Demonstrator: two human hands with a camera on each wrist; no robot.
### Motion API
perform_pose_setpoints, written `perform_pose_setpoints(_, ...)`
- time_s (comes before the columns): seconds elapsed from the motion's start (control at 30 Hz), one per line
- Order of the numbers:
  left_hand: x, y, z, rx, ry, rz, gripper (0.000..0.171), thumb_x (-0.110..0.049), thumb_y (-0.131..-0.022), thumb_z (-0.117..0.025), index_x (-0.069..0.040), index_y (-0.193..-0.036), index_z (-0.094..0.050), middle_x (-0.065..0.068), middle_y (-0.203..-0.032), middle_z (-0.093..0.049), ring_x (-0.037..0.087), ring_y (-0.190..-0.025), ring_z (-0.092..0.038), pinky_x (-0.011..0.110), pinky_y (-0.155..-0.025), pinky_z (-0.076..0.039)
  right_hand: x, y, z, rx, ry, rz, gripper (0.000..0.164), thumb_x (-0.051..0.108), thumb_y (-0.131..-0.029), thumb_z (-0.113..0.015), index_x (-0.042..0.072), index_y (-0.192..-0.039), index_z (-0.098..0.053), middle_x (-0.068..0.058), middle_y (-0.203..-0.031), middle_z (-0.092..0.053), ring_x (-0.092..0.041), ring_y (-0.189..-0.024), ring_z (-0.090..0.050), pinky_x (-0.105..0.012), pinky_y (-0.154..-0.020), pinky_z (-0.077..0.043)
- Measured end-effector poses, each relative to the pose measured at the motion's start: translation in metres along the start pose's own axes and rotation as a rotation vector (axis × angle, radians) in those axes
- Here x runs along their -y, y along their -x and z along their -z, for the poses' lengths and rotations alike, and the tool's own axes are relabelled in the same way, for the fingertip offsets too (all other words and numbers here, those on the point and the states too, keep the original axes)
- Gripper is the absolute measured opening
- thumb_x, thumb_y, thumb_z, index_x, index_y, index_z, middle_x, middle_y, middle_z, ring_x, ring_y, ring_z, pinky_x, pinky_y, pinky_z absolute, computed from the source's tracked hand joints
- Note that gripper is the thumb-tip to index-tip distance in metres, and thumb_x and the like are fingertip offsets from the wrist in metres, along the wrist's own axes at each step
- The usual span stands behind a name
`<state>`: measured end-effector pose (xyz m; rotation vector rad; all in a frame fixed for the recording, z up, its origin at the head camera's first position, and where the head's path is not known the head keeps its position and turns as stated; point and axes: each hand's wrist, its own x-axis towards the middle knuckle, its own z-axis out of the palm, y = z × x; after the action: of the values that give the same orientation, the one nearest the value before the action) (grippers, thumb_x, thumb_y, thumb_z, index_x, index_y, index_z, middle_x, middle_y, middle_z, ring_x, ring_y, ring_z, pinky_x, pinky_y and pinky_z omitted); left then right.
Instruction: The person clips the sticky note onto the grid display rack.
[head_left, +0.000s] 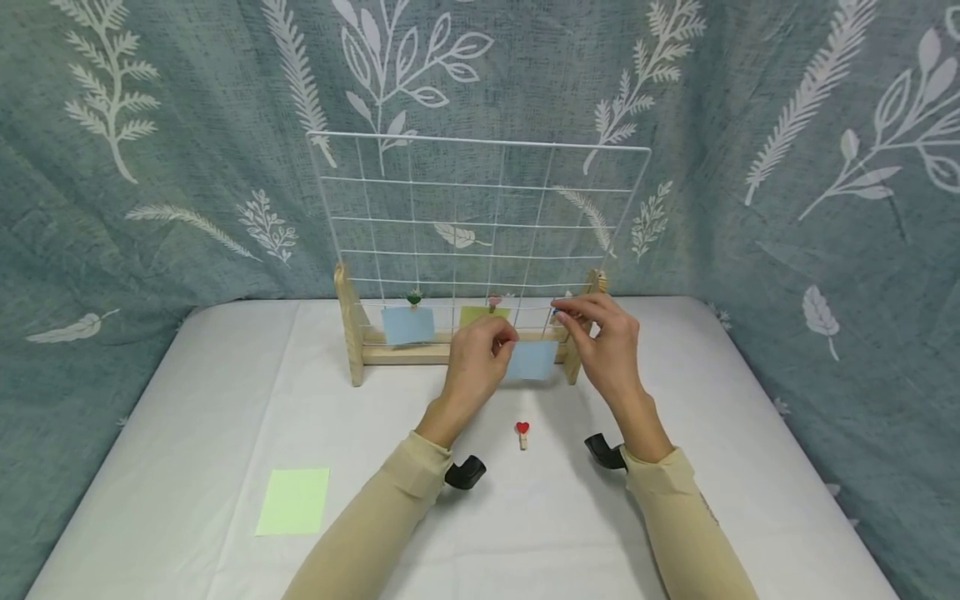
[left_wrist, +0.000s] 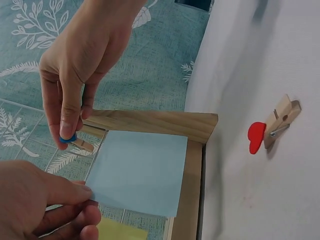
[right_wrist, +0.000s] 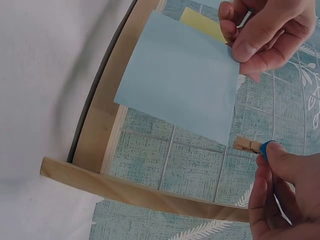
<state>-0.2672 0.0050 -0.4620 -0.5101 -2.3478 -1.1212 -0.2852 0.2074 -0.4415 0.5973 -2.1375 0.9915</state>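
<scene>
My left hand pinches a blue paper note in front of the wire grid, my right hand a mini clothespin, so slack fingers could drop either tbh.

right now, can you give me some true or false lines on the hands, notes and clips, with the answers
1. The left hand holds nothing. False: it pinches a light blue note.
2. The right hand pinches a blue-ended wooden clip. True.
3. The red heart clip is fastened to the wire grid. False: it lies on the white cloth.
4. The light green note lies on the white cloth, apart from both hands. True.
5. The second light blue note lies under the light green note. False: it hangs low on the wire grid.
</scene>
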Motion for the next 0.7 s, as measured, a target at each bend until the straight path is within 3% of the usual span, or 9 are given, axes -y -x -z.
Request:
perform_pose_setpoints(0.2,-0.003,-0.004,-0.005,-0.004,-0.021,-0.001,0.008,-0.004,-0.086,-0.073,-0.011,-0.086,-0.073,-0.001,-0.079,-0.067,0.010,-0.065,-0.057,0.024,-0.060,-0.046,-0.002,-0.001,0.000,0.021,0.033,0.042,0.017,0.008,-0.087,-0.073,0.012,-0.103,-0.078,-0.001,-0.096,-0.071,-0.008,-0.072,-0.060,-0.027,-0.060,-0.046)
perform_pose_setpoints(0.5,-0.006,-0.009,-0.011,-0.021,-0.068,0.000,0.009,-0.003,-0.086,-0.073,-0.012,-0.085,-0.072,-0.001,-0.081,-0.068,0.011,-0.067,-0.059,0.025,-0.062,-0.047,-0.001,-0.004,0.001,0.016,0.071,0.079,0.018,0.007,-0.087,-0.074,0.012,-0.104,-0.078,-0.001,-0.096,-0.071,-0.010,-0.070,-0.059,-0.025,-0.060,-0.044)
perform_pose_setpoints(0.7,-0.005,-0.010,-0.017,-0.048,-0.071,0.006,0.008,-0.003,-0.085,-0.073,-0.010,-0.085,-0.073,0.000,-0.080,-0.068,0.011,-0.064,-0.058,0.024,-0.059,-0.046,-0.001,-0.003,0.000,0.006,0.066,0.086,0.019,0.005,-0.086,-0.073,0.012,-0.103,-0.078,-0.002,-0.096,-0.072,-0.012,-0.069,-0.060,-0.031,-0.058,-0.045)
